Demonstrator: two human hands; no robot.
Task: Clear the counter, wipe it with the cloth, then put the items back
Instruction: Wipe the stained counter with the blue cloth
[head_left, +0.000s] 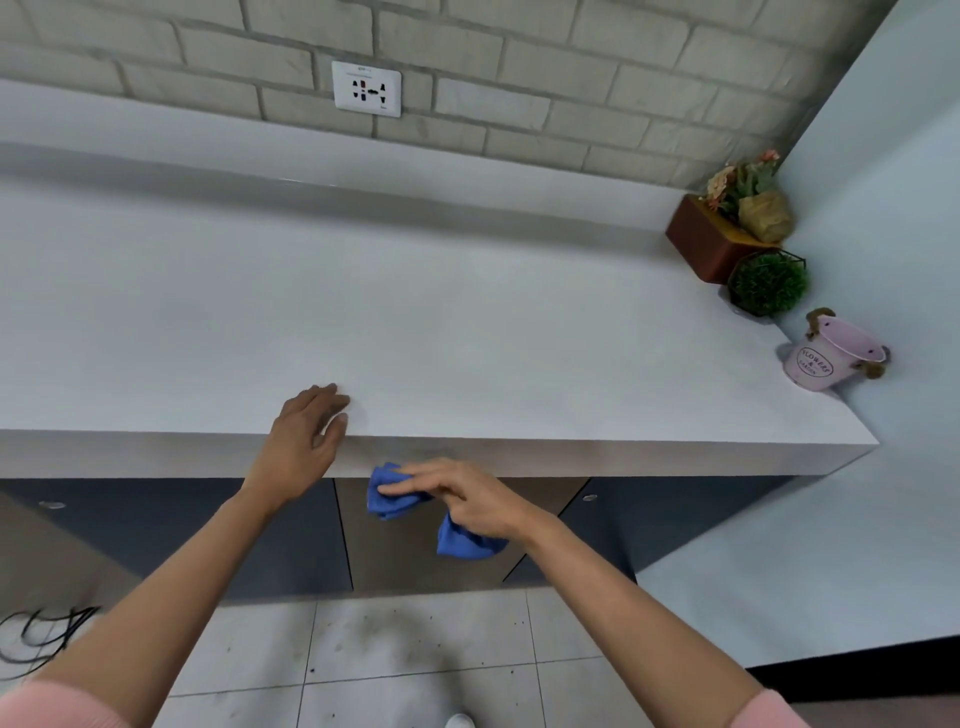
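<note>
The white counter (467, 322) spans the view. My right hand (467, 499) holds a blue cloth (395, 499) just below and in front of the counter's front edge, with bunches of the cloth sticking out on both sides of the hand. My left hand (306, 441) rests with relaxed fingers on the front edge of the counter, left of the cloth, and holds nothing. At the counter's far right stand a brown planter with flowers (722, 234), a small round green plant (769, 286) and a pink bucket (826, 358).
A brick wall with a white socket (367, 88) rises behind the counter. A pale wall (883, 208) closes off the right side. Grey and brown cabinet doors (415, 545) sit under the counter. A black cable (41, 634) lies on the tiled floor at the left.
</note>
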